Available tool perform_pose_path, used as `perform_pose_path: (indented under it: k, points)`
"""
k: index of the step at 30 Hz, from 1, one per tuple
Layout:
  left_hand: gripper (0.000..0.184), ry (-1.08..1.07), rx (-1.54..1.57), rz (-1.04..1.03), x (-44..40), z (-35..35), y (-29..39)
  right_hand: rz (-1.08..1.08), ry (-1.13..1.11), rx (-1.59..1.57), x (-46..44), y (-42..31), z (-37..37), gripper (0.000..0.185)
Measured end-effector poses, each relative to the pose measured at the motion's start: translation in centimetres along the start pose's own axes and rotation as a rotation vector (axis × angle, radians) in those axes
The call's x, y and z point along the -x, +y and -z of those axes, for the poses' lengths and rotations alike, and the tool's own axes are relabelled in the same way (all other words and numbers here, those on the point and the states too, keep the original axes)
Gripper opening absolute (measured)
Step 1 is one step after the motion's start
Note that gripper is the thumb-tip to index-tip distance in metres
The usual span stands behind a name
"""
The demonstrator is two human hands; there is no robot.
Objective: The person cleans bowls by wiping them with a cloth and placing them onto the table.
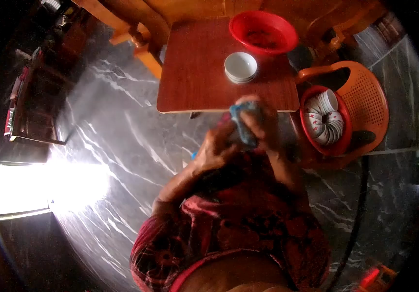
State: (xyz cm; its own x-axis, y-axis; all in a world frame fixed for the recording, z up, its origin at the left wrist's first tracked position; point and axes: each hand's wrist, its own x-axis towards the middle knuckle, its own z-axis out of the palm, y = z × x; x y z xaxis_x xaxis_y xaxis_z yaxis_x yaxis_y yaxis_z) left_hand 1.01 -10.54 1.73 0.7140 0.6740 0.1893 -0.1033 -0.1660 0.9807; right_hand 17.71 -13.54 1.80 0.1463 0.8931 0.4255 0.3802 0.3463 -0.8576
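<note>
My right hand [263, 127] is closed round a bunched blue cloth [242, 127], held in front of my body just short of the table's near edge. My left hand [213, 150] is against the cloth from the other side, its fingers curled in. What it grips is hidden by the cloth and by motion blur. Beyond the hands, a small stack of white bowls [241, 67] stands on the reddish-brown wooden table [190, 73].
A red basin [287, 36] sits at the table's far right corner. To the right, an orange plastic chair [372, 100] carries another red basin [333, 148] with several nested patterned bowls [324, 119]. Dark marbled floor [122, 131] spreads left, with bright glare.
</note>
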Motion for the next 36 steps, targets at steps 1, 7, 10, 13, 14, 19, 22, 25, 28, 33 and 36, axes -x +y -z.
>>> perform_pose_path:
  k: [1,7,10,13,14,19,22,25,28,33,36]
  points:
    - [0.041,0.022,-0.011,0.005,-0.1,0.1,0.4,0.000,-0.029,-0.004,-0.3,0.9,0.1,0.029]
    - [0.038,0.203,0.390,0.139,-1.0,0.2,3.3,0.268,0.091,0.601,0.1,4.6,-1.4,0.034]
    - [0.033,0.292,0.434,0.089,-1.3,0.9,0.6,0.129,0.157,0.556,0.5,6.6,-3.0,0.035]
    - [0.034,0.386,0.492,-0.014,-2.1,0.1,-0.3,0.069,0.094,0.416,0.0,5.5,-2.9,0.036]
    - [0.037,0.431,0.465,-0.013,-2.6,-0.1,-1.0,0.057,0.070,0.384,-0.5,5.1,-2.7,0.036]
    - [0.038,0.380,0.543,0.082,-3.7,1.0,-0.1,0.041,-0.028,0.373,-2.0,4.5,-1.8,0.038]
    - [0.035,0.337,0.560,0.459,-4.4,3.1,-0.5,0.067,-0.081,0.474,-2.6,5.9,-1.5,0.039]
    - [0.030,0.367,0.433,0.453,-5.0,3.3,0.2,0.039,0.011,0.187,-1.1,11.0,-2.2,0.040]
    - [0.030,0.234,0.305,0.359,-4.6,2.7,-2.7,-0.073,0.023,-0.124,-2.2,10.0,-1.4,0.036]
    - [0.033,0.002,0.110,0.344,-4.8,2.6,-1.0,-0.238,-0.089,-0.186,-5.0,2.4,-0.8,0.025]
    - [0.032,0.055,0.234,0.385,-4.7,2.2,-1.1,-0.114,-0.029,-0.190,-5.0,4.8,-0.5,0.021]
